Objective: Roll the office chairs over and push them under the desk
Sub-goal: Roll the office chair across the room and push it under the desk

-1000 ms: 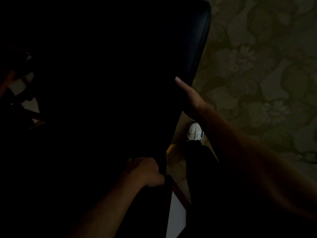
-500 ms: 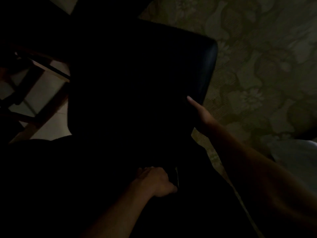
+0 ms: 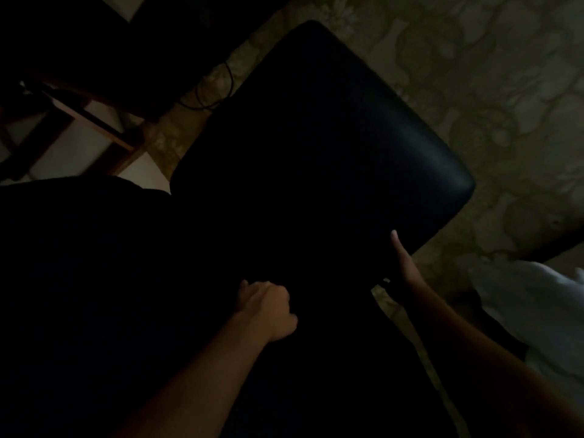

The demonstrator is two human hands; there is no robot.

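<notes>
Both hands on the black padded leather-look office chair [image 3: 331, 147], scene very dark. Left hand [image 3: 268, 306] clenched in a fist over the chair's dark lower part, near frame centre; what exactly it grips is lost in shadow, cannot tell. Right hand [image 3: 403, 263] flat and open, fingers extended, palm pressed against the chair's right side edge just below the rounded lower-right corner of the cushion. Chair stands on the beige floral-patterned carpet [image 3: 489, 90], cushion angled diagonally, its top corner pointing toward the upper middle of the frame. Brown wooden desk frame [image 3: 104, 131] at the upper left, near the chair's left edge but apart from it; pale floor visible beneath its bars. Thin black cable [image 3: 215, 99] looped on the carpet between desk frame and chair. White fabric [image 3: 537, 305] at the right edge, beside the right forearm.
</notes>
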